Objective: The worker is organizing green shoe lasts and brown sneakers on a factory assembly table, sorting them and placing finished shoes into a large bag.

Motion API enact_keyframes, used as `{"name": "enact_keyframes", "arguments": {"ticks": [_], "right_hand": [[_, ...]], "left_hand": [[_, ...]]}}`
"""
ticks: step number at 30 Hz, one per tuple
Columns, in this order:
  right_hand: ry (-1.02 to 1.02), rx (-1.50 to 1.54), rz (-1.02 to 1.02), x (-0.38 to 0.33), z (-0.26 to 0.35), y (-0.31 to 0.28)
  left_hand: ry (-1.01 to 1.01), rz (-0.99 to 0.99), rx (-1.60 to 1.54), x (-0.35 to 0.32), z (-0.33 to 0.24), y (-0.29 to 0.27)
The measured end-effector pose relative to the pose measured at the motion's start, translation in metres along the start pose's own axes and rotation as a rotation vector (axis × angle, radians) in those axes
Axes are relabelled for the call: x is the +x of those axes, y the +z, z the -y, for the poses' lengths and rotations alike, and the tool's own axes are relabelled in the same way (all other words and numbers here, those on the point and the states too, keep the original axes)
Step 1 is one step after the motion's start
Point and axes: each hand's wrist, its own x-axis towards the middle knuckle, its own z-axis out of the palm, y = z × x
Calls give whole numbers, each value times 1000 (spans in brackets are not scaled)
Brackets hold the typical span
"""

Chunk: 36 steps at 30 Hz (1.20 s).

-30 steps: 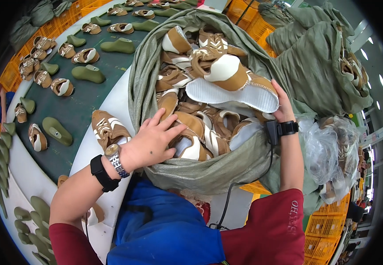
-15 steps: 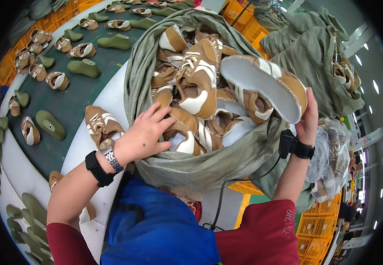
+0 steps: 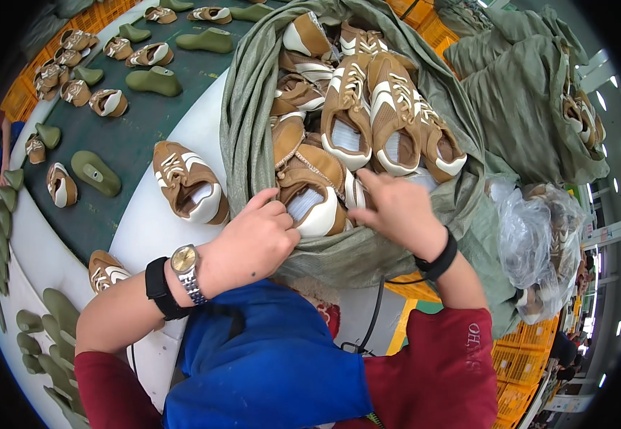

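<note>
A grey-green woven sack full of brown and white sneakers stands in front of me. My left hand is curled at the sack's near left rim, its fingertips against the heel of a sneaker; what they grip is hidden. My right hand reaches over the near rim, index finger and thumb apart, beside the same sneaker and holding nothing visible. Beyond it, a sneaker and another sneaker lie side by side, openings up. One more sneaker rests outside, left of the sack.
Left is a dark green conveyor belt with a white border, carrying sneakers and green shoe lasts. More lasts stand at lower left. At right are another filled sack, a clear plastic bag and orange crates.
My right hand has let go of the sneaker it held sole-up and moved left to the near rim. Sneakers now lie side by side, openings up. My left hand's spread fingers have curled.
</note>
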Motion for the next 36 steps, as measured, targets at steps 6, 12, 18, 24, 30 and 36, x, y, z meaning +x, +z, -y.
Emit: {"name": "enact_keyframes", "arguments": {"ticks": [6, 12, 18, 24, 30, 36], "right_hand": [[106, 843, 44, 5, -48, 32], [343, 1254, -305, -19, -71, -45], [364, 1589, -264, -15, -88, -54], [259, 1702, -266, 4, -42, -63], [-69, 1196, -286, 29, 12, -68], [75, 1528, -264, 56, -36, -79]], "left_hand": [[14, 0, 13, 4, 2, 2], [-8, 44, -26, -10, 9, -3], [-141, 77, -231, -8, 8, -13], [-321, -322, -694, 20, -7, -25], [-219, -343, -1112, 58, 8, -12], [-394, -315, -896, 55, 26, -19]]}}
